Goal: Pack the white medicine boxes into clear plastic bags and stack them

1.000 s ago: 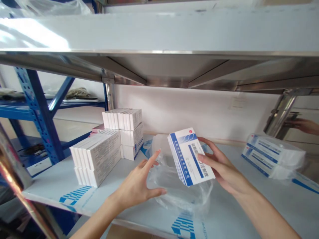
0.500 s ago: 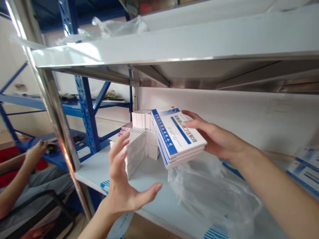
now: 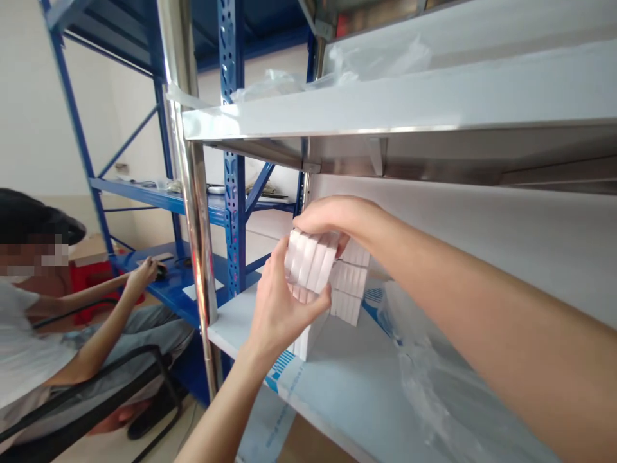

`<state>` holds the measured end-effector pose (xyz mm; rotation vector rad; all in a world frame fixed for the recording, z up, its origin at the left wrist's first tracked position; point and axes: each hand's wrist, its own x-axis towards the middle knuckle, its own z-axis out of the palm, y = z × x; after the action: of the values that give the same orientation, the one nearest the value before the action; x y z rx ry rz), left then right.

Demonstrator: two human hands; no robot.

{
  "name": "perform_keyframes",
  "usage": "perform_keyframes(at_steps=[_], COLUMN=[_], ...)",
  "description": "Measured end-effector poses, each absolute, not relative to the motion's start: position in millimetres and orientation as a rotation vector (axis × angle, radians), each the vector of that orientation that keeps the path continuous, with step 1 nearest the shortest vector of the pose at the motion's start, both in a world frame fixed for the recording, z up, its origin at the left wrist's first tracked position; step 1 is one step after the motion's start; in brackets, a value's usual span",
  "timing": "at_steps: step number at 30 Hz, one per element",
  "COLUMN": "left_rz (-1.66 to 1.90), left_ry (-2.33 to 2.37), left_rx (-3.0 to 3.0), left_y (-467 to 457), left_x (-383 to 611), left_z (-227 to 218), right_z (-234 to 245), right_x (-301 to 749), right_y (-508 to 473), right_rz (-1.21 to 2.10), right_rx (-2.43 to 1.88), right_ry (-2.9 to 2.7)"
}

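Observation:
Both my hands are on a bundle of flat white medicine boxes (image 3: 311,262), turned so their narrow ends face me. My right hand (image 3: 340,215) reaches over the top of the bundle and grips it; some of its fingers are hidden behind. My left hand (image 3: 282,299) curls round the left side, with its thumb across the lower right corner. Below and behind the bundle stand more white boxes (image 3: 348,289), piled in rows on the shelf (image 3: 357,370). The held bundle sits right over the front pile; whether it touches cannot be made out.
A crumpled clear plastic bag (image 3: 434,386) lies on the shelf to the right. An upper shelf (image 3: 409,103) hangs low over my hands. A chrome post (image 3: 193,212) stands at the left corner. Beyond it, a seated person (image 3: 96,341) works at a blue rack (image 3: 161,286).
My right hand has carried the boxes left to the piles and turned them on edge. My left hand, open and apart before, now closes on them. The view has swung left.

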<state>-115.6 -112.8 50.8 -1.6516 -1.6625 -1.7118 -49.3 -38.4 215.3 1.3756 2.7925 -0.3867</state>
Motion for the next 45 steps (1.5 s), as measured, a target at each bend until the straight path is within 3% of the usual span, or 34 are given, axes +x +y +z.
perform_keyframes(at_steps=[6,22,29,36,41,45], left_rz=[-1.878,-1.74,-1.651,-1.586,-1.536,-1.137], left_ry=[-1.72,-1.72,-1.703,-1.331,-1.023,-1.618], left_rx=[-1.771,-1.792,-1.777,-1.495,-2.121,-2.576], left_y=[-97,-91,-98,-126,-142,-121], left_x=[-141,-146,-141,-102,-49,-20], left_z=[31,29,29,44,46,32], right_z=[198,154,134,117,99,79], right_x=[-60,45,98,178,254,307], right_y=[-40,-41,-46,-64,-71,-84], right_rz=[-0.141,-0.098,-0.41,-0.449,-0.333,-0.151], right_rx=[1.54,1.193,1.405,1.688,1.967,2.194], right_ry=[2.887,3.618,3.416,3.182,3.011,2.829])
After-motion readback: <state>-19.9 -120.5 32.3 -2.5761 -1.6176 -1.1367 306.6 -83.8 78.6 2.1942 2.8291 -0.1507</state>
